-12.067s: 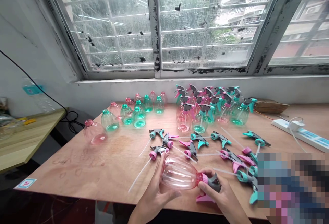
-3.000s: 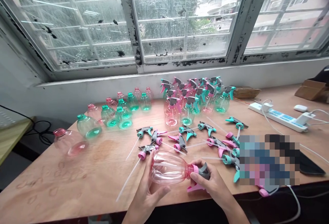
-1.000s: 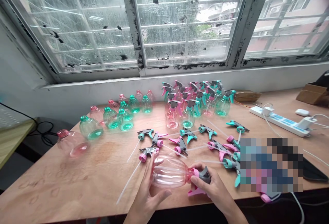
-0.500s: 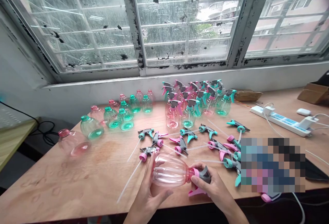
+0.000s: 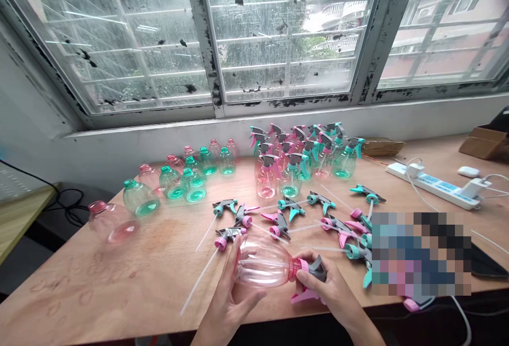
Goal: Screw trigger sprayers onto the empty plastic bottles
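A clear pink bottle (image 5: 264, 264) lies on its side in the air just above the table's front part, its neck to the right. My left hand (image 5: 226, 295) is wrapped around its base end, thumb below. At the neck, my right hand (image 5: 332, 289) grips a grey and pink trigger spray head (image 5: 317, 269), with thumb and fingers about the pink collar. The head sits against the bottle's mouth; how tightly it is screwed on I cannot tell. Its pink trigger points down toward me. Just beyond the bottle lies a loose pink spray head (image 5: 227, 237) with its tube.
Several open pink and green bottles, among them a green one (image 5: 141, 197), stand at the left. Bottles with spray heads (image 5: 266, 179) cluster by the window. Loose green heads (image 5: 356, 251) and pink ones lie mid-table. A power strip (image 5: 433, 186) and a cardboard box (image 5: 483, 142) are at right.
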Demonstrator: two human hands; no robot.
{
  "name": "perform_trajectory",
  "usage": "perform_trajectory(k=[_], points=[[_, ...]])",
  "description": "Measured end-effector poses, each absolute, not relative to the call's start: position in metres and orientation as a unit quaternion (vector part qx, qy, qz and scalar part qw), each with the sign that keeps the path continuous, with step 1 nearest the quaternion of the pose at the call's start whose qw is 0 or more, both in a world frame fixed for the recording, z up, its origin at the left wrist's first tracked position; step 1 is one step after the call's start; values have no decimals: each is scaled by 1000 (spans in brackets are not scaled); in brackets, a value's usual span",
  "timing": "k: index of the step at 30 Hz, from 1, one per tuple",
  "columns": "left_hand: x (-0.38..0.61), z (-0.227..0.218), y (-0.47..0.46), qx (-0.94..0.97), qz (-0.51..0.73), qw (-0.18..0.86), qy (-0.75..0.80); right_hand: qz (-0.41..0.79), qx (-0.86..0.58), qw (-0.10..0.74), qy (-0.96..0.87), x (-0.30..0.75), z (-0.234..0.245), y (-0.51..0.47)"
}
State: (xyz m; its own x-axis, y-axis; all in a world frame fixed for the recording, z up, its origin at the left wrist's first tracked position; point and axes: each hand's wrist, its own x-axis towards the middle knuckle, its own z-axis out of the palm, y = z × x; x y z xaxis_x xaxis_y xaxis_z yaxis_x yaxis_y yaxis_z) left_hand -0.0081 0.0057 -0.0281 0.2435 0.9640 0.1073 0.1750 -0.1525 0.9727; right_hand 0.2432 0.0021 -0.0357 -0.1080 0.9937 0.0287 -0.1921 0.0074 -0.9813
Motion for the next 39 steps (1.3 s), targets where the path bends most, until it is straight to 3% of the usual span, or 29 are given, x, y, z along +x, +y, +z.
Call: perform_trajectory(k=[28,39], points=[[-11,-36,8,618,457,476,428,576,-418,520,-472,242,-35,1],[-12,-36,7,634,418,462,458,568,-429,533,-456,240,-32,0]])
